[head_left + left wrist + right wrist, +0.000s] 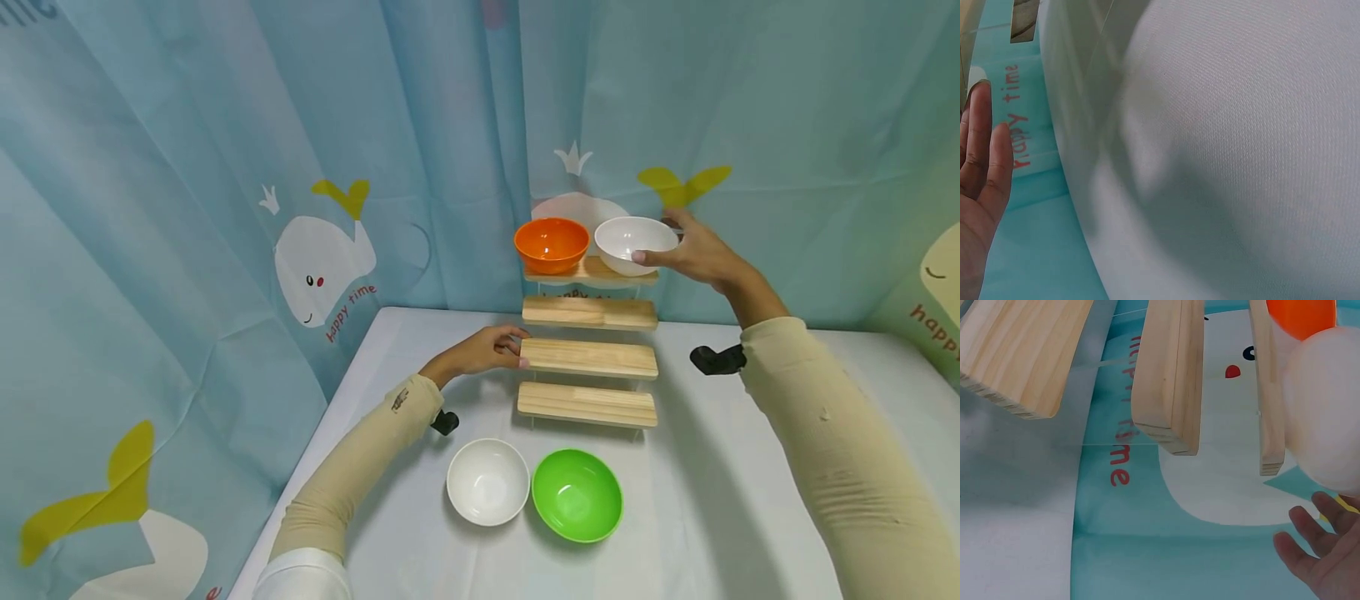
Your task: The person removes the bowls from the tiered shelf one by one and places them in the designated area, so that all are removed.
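My right hand holds a white bowl at its right side, thumb over the front and fingers behind. That bowl is on the right part of the top board of a wooden tiered shelf, beside an orange bowl. In the right wrist view, several fingers spread below the white bowl. My left hand pinches the left end of the shelf's second board from the bottom, thumb in front. The left wrist view catches this hand only at its edge.
Another white bowl and a green bowl stand side by side on the white-covered table, in front of the shelf. A blue curtain with printed whales hangs close behind the shelf and along the left.
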Demonstrator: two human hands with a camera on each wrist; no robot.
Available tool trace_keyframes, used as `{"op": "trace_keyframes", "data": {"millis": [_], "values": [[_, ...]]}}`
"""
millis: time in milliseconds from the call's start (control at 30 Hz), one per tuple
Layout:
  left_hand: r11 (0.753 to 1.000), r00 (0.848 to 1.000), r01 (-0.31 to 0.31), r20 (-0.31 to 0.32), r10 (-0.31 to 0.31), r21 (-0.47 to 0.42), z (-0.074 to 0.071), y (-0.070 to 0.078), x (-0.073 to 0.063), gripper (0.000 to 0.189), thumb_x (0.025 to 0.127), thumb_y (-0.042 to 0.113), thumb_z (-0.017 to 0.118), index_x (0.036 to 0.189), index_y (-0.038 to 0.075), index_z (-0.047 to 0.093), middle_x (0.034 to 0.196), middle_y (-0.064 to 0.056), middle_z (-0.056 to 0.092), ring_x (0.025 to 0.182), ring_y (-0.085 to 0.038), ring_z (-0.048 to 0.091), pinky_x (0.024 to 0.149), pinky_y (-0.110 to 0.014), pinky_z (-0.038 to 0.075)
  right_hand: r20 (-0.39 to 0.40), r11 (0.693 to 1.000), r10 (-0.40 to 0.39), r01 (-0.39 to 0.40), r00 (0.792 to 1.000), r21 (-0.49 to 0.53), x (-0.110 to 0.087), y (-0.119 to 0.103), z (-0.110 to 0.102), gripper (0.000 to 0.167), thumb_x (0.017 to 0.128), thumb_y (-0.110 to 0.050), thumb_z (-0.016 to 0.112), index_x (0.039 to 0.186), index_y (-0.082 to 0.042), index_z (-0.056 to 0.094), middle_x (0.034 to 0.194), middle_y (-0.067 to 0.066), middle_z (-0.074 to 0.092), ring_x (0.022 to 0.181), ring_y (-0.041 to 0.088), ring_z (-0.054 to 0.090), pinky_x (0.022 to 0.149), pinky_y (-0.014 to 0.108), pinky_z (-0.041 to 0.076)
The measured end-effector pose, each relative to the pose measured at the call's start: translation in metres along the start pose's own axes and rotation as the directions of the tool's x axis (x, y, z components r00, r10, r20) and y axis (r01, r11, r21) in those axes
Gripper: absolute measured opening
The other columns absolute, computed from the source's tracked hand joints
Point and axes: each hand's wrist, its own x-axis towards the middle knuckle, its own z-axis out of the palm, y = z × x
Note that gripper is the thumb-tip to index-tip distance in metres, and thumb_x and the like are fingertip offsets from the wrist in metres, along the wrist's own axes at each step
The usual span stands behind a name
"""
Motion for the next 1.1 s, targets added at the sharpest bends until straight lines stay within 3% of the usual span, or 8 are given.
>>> {"op": "trace_keyframes", "data": {"millis": [200,467,800,1100], "values": [[1.0,1.0,-0.006,0.012,0.006,0.0,0.002,0.0,0.005,0.06,0.094,0.026,0.072,0.147,0.011,0.048,0.123,-0.011,0.066,0.109,-0.019,0.066,0.095,-0.033,0.054,0.036,0.999,0.033,-0.031,0.999,-0.038,-0.001,0.005,-0.004,0.108,0.09,-0.047,0.07,0.161,-0.002,0.002,0.161,0.033,0.018,0.138,0.051,0.031,0.109,0.068,0.031],[1.0,1.0,0.012,0.001,-0.012,-0.008,-0.001,-0.002,-0.001,0.06,0.094,0.026,0.072,0.147,0.013,0.048,0.122,-0.011,0.067,0.109,-0.02,0.066,0.097,-0.035,0.053,0.059,0.999,0.017,-0.015,0.998,-0.031,0.005,0.003,0.002,0.11,0.089,-0.043,0.073,0.161,-0.002,0.001,0.159,0.033,0.022,0.135,0.05,0.034,0.108,0.067,0.033],[1.0,1.0,-0.001,0.004,0.001,-0.017,-0.002,-0.001,-0.003,0.06,0.094,0.024,0.072,0.147,0.011,0.048,0.122,-0.011,0.067,0.107,-0.019,0.067,0.095,-0.033,0.054,0.035,1.0,0.006,-0.007,0.999,0.027,0.006,0.003,0.008,0.102,0.088,-0.04,0.075,0.161,-0.005,0.013,0.153,0.028,0.034,0.129,0.044,0.041,0.104,0.06,0.039],[1.0,1.0,-0.025,0.006,0.025,0.003,-0.003,0.003,0.0,0.06,0.094,0.024,0.072,0.147,0.01,0.048,0.123,-0.013,0.066,0.108,-0.02,0.066,0.094,-0.032,0.055,-0.023,0.998,0.0,0.001,1.0,0.059,0.001,0.005,0.006,0.099,0.087,-0.039,0.076,0.159,-0.004,0.018,0.154,0.027,0.033,0.129,0.043,0.041,0.102,0.059,0.039]]}}
